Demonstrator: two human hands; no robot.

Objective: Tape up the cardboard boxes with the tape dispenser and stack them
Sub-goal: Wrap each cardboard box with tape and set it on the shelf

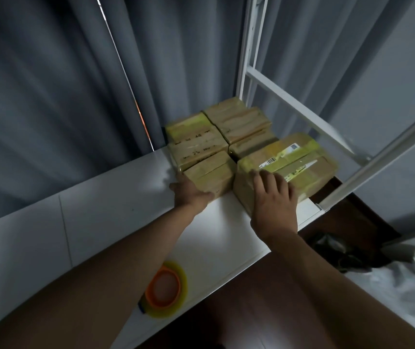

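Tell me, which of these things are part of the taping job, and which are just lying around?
Job: boxes, tape roll, left hand and right hand, each on a box.
Lying about: curtain, white frame, white cloth, dark bundle on the floor.

Grey curtains (58,79) hang behind the white desk (115,197). A white metal frame (299,107) stands right. Crumpled white bedding (403,280) lies beyond.
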